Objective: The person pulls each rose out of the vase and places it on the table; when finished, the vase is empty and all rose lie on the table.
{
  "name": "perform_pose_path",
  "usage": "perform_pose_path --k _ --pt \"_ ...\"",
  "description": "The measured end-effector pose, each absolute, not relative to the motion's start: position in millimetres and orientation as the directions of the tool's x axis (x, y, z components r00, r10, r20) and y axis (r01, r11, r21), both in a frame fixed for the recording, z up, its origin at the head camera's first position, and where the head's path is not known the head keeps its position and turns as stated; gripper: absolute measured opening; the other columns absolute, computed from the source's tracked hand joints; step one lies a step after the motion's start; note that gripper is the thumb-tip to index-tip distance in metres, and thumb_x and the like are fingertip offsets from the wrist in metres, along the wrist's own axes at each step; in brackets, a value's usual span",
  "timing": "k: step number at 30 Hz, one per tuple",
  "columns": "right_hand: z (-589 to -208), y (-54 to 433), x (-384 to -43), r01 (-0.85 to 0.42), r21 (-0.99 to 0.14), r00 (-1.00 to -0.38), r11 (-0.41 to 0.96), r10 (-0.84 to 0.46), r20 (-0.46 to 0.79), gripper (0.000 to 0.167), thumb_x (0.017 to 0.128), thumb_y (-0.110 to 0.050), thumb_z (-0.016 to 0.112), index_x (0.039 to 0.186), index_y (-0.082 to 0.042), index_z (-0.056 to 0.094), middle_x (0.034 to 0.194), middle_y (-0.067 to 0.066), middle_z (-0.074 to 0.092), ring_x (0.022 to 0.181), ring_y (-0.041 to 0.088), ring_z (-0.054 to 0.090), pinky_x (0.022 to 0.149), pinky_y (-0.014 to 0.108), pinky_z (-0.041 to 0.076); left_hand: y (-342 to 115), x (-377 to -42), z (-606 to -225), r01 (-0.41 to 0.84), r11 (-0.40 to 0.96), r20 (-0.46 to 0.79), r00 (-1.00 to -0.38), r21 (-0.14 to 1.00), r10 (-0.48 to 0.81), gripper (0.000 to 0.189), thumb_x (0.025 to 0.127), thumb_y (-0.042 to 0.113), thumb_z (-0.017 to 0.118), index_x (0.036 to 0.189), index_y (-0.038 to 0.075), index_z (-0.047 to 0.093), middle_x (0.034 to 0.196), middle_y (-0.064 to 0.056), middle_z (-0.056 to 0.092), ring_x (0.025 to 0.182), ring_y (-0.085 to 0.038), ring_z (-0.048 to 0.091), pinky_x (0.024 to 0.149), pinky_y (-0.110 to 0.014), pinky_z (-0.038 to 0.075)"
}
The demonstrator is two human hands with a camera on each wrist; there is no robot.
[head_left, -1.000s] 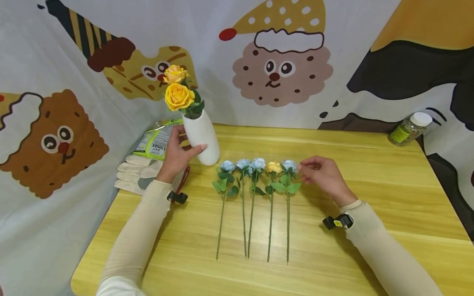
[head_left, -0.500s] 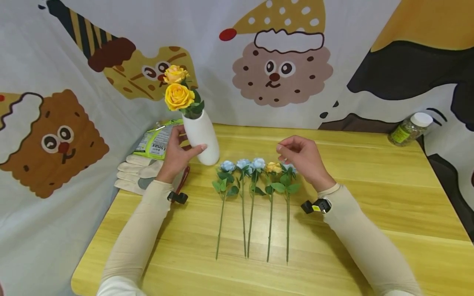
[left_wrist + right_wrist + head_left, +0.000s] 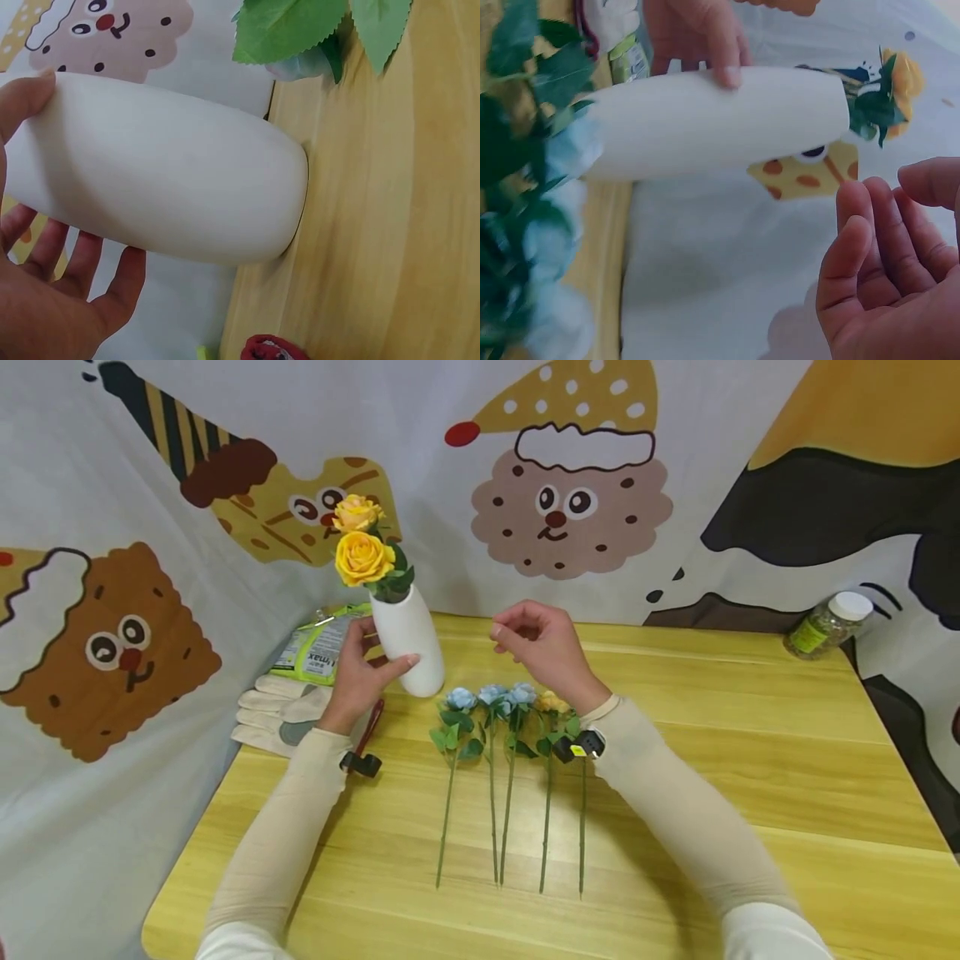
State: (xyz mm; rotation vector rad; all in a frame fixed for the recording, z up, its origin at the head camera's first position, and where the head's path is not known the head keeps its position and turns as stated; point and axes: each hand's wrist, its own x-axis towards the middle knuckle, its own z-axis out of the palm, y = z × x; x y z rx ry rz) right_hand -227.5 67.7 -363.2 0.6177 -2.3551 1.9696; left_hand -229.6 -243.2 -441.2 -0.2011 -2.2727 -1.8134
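Note:
My left hand (image 3: 358,675) holds a white vase (image 3: 411,639) standing on the table, thumb on one side and fingers on the other, as the left wrist view also shows. Two yellow roses (image 3: 363,557) with green leaves rise from its mouth. Above the table, right of the vase, my right hand (image 3: 546,647) has loosely bent fingers and holds nothing. Below it lies a row of artificial roses: blue roses (image 3: 461,698) on the left, then a yellow rose (image 3: 553,702). At the row's right end, a stem (image 3: 582,827) shows while its bloom is hidden by my right wrist.
Left of the vase lie folded work gloves (image 3: 273,714), a green-and-grey packet (image 3: 307,647) and a thin red-handled object (image 3: 371,727). A white-lidded jar (image 3: 828,625) stands at the table's back right. A cartoon-printed cloth (image 3: 442,493) hangs close behind the table (image 3: 750,735).
My right hand has moved left from the row's right end, rising over the flowers toward the vase. My left hand and the vase have stayed in place.

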Motion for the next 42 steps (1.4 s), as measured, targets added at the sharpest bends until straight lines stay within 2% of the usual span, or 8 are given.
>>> perform_pose_path --k 7,17,23,28,35,39,42 --pt "-342 24 -235 -0.409 -0.901 -0.884 0.143 -0.305 0.353 0.014 0.099 -0.019 0.075 0.108 -0.009 0.077 0.1 0.008 0.078 0.087 0.023 0.071 0.072 0.029 0.057 -241 -227 -441 0.222 0.237 0.243 -0.968 0.946 -0.063 0.078 0.088 0.025 0.088 0.151 0.015 0.045 0.151 -0.007 0.049 0.136 -0.024 0.054 0.115 -0.055 0.049" --pt "-328 -28 -245 -0.468 -0.866 -0.857 0.174 -0.327 0.398 0.025 0.101 -0.022 0.074 0.122 -0.01 0.078 0.113 0.003 0.079 0.094 0.012 0.068 0.077 0.029 0.057 -239 -227 -444 0.247 0.228 0.271 -0.959 0.942 -0.083 0.076 0.088 0.022 0.088 0.153 0.017 0.049 0.147 -0.007 0.056 0.129 -0.02 0.057 0.112 -0.056 0.05" --pt "-325 -51 -249 -0.491 -0.826 -0.859 0.276 -0.308 0.408 0.02 0.1 -0.025 0.076 0.115 -0.012 0.08 0.111 0.0 0.08 0.083 0.011 0.067 0.071 0.027 0.056 -239 -227 -445 0.244 0.238 0.269 -0.96 0.94 -0.081 0.075 0.088 0.028 0.089 0.151 0.02 0.05 0.145 -0.004 0.058 0.128 -0.018 0.058 0.11 -0.053 0.052" --pt "-324 -64 -249 -0.511 -0.78 -0.856 0.362 -0.294 0.425 0.018 0.097 -0.028 0.079 0.107 -0.013 0.08 0.104 0.0 0.08 0.085 0.01 0.068 0.075 0.027 0.055 -240 -226 -445 0.247 0.235 0.27 -0.96 0.94 -0.074 0.074 0.088 0.027 0.089 0.151 0.018 0.05 0.146 -0.005 0.057 0.129 -0.018 0.057 0.11 -0.053 0.052" --pt "-323 -73 -247 -0.525 -0.776 -0.85 0.349 -0.259 0.458 0.012 0.098 -0.024 0.078 0.102 -0.013 0.079 0.098 -0.002 0.079 0.082 0.009 0.067 0.073 0.025 0.053 -242 -229 -447 0.263 0.246 0.29 -0.954 0.933 -0.078 0.071 0.089 0.021 0.088 0.15 0.016 0.051 0.145 -0.005 0.058 0.127 -0.018 0.057 0.109 -0.053 0.053" --pt "-320 -71 -245 -0.554 -0.776 -0.832 0.301 -0.217 0.51 0.011 0.099 -0.021 0.074 0.1 -0.01 0.077 0.095 0.001 0.075 0.08 0.012 0.063 0.071 0.024 0.051 -241 -228 -446 0.26 0.251 0.286 -0.955 0.932 -0.073 0.073 0.089 0.021 0.088 0.152 0.018 0.05 0.145 -0.006 0.058 0.126 -0.019 0.057 0.109 -0.053 0.053" --pt "-314 -67 -242 -0.561 -0.791 -0.828 0.246 -0.184 0.53 0.012 0.1 -0.019 0.073 0.1 -0.008 0.075 0.095 0.003 0.074 0.084 0.012 0.065 0.074 0.023 0.053 -242 -227 -445 0.245 0.249 0.27 -0.96 0.937 -0.073 0.074 0.089 0.023 0.088 0.152 0.018 0.049 0.145 -0.007 0.057 0.126 -0.02 0.057 0.11 -0.053 0.053"
